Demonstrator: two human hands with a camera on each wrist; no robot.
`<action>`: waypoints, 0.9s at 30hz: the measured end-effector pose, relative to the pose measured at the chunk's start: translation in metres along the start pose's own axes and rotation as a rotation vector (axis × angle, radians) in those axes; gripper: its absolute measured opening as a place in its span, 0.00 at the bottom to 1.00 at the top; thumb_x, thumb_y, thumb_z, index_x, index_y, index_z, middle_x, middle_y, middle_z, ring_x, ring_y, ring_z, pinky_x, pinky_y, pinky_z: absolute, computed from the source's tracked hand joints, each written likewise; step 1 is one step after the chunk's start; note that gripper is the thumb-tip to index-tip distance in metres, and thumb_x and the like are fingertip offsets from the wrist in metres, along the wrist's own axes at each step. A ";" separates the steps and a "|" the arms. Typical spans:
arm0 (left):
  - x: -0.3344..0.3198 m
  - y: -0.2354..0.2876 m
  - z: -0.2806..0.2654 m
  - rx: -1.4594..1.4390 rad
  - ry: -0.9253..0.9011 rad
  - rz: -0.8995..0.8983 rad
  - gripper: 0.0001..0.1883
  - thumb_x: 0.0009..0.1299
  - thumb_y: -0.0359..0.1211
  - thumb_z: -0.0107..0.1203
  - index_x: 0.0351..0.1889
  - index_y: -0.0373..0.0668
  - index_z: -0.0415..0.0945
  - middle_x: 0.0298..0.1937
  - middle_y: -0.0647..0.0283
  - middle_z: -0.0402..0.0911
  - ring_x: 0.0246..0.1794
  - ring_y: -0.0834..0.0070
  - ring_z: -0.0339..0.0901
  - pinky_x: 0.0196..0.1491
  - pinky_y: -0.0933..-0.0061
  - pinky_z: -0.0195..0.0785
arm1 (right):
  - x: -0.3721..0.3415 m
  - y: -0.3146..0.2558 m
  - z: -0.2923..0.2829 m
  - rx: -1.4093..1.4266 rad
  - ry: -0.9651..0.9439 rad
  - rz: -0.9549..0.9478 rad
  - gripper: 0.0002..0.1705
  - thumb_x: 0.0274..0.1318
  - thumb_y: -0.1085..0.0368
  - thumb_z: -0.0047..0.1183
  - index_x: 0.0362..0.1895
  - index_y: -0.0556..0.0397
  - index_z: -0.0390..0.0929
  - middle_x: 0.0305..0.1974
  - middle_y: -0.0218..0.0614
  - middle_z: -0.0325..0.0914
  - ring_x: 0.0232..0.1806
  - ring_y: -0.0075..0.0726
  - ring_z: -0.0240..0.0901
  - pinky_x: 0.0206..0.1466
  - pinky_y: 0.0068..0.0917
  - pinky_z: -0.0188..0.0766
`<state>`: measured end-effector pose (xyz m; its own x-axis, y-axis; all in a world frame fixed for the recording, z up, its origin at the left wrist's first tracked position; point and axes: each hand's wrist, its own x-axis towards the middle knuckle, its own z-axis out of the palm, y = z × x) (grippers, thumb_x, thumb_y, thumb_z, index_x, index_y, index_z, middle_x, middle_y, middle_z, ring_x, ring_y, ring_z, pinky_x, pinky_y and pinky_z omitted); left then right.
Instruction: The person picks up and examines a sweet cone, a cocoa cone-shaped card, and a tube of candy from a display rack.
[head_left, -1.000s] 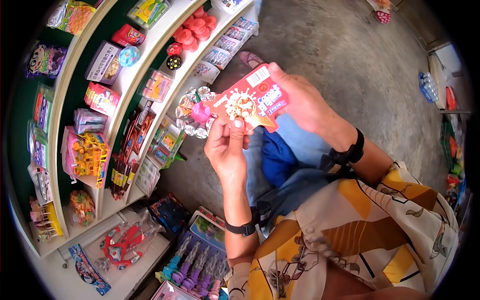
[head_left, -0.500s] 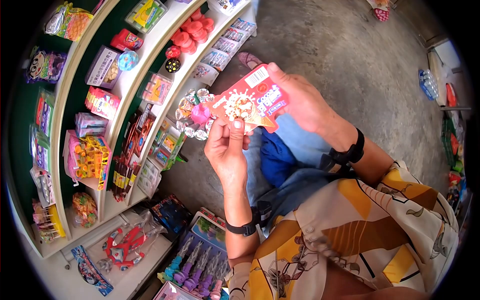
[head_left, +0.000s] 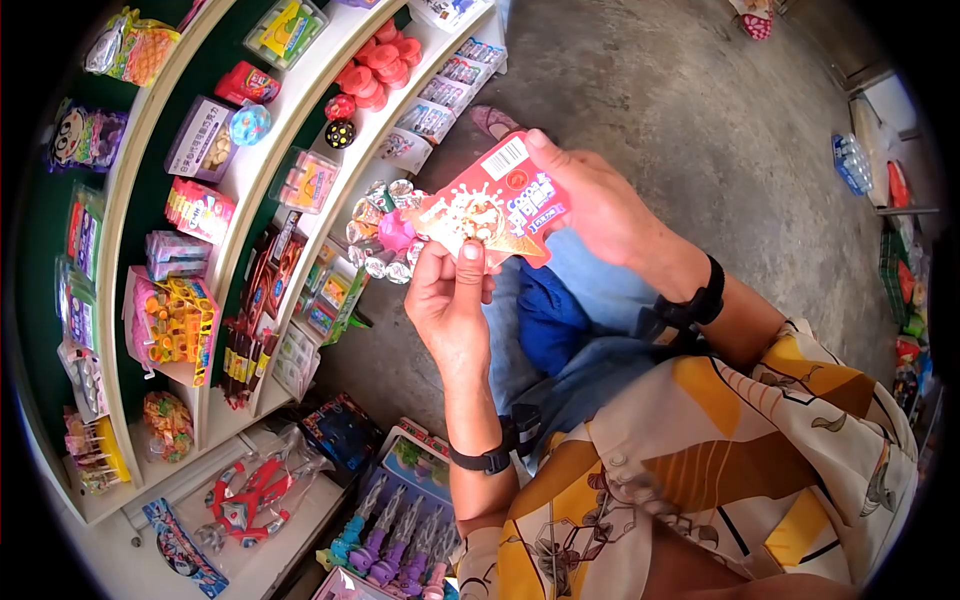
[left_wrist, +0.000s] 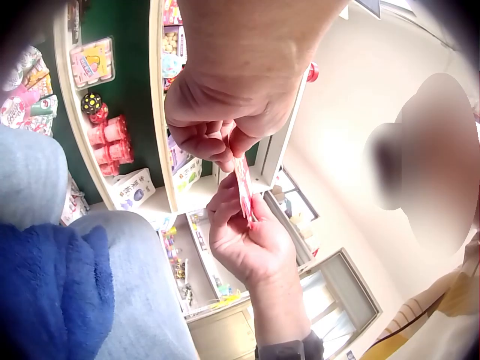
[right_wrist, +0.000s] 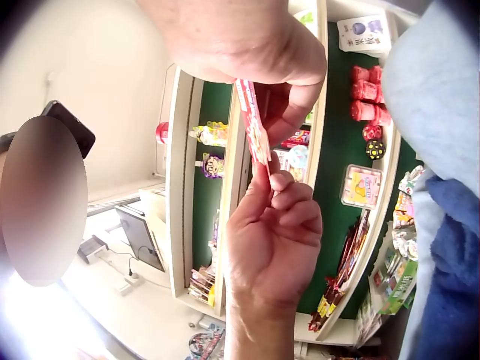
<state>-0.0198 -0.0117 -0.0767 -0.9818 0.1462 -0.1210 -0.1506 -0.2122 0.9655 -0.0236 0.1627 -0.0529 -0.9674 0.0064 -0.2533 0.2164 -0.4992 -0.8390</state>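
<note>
A red packet (head_left: 500,200) with an ice-cream cone picture and a barcode is held between both hands in the head view. The left hand (head_left: 450,310) pinches its lower left edge, thumb on the printed face and fingers curled beneath. At the upper right end the right hand (head_left: 600,210) grips it, thumb along the edge, its other fingers mostly hidden behind. Both wrist views show the packet edge-on, in the left wrist view as a thin strip (left_wrist: 243,187) and in the right wrist view as a narrow red band (right_wrist: 253,120).
Curved white shelves (head_left: 290,100) with packaged sweets stand at the left. A ring of foil-wrapped sweets (head_left: 376,262) lies just beyond the left hand. Below are a bagged red toy (head_left: 248,502) and a box of purple and teal toys (head_left: 395,545). Blue cloth (head_left: 550,315) lies on the person's lap.
The head view has shifted slightly, so the shelves' contents appear a little lower and farther left. Both hands keep their hold on the packet, which sits slightly farther left in view.
</note>
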 end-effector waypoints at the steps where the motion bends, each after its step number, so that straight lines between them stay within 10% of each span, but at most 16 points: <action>1: 0.000 0.000 -0.002 -0.006 -0.005 -0.004 0.09 0.69 0.32 0.57 0.43 0.37 0.75 0.29 0.69 0.80 0.24 0.87 0.69 0.27 0.86 0.60 | 0.001 0.001 -0.001 -0.092 0.003 -0.013 0.30 0.64 0.42 0.44 0.36 0.60 0.80 0.31 0.32 0.80 0.30 0.20 0.75 0.32 0.22 0.73; 10: -0.008 -0.001 -0.049 0.277 0.005 -0.039 0.05 0.65 0.23 0.60 0.38 0.36 0.79 0.33 0.70 0.79 0.31 0.86 0.72 0.33 0.84 0.67 | 0.007 0.032 -0.018 -0.644 -0.149 0.007 0.27 0.67 0.47 0.44 0.35 0.61 0.80 0.26 0.28 0.77 0.28 0.15 0.66 0.30 0.22 0.66; 15: 0.018 -0.014 -0.127 0.579 0.402 0.248 0.09 0.67 0.23 0.54 0.46 0.36 0.76 0.35 0.65 0.80 0.29 0.86 0.74 0.28 0.85 0.66 | 0.024 0.047 -0.042 -0.640 -0.014 -0.190 0.20 0.65 0.53 0.49 0.42 0.58 0.80 0.34 0.33 0.80 0.31 0.21 0.73 0.30 0.21 0.71; 20: 0.077 -0.058 -0.191 0.973 0.446 0.297 0.13 0.61 0.21 0.55 0.45 0.31 0.76 0.40 0.51 0.80 0.39 0.59 0.78 0.43 0.63 0.70 | 0.029 0.053 -0.040 -0.701 0.038 -0.276 0.12 0.63 0.62 0.52 0.40 0.59 0.80 0.31 0.31 0.79 0.30 0.20 0.73 0.24 0.19 0.69; 27: 0.124 -0.081 -0.175 1.090 0.408 0.375 0.12 0.59 0.22 0.56 0.41 0.36 0.78 0.40 0.50 0.79 0.41 0.52 0.76 0.44 0.57 0.67 | 0.029 0.058 -0.035 -0.697 0.070 -0.246 0.10 0.62 0.66 0.51 0.38 0.59 0.81 0.31 0.31 0.78 0.28 0.19 0.73 0.23 0.18 0.68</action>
<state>-0.1495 -0.1459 -0.2105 -0.9374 -0.1054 0.3319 0.1324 0.7736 0.6197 -0.0347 0.1640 -0.1255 -0.9931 0.1139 -0.0294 0.0508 0.1892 -0.9806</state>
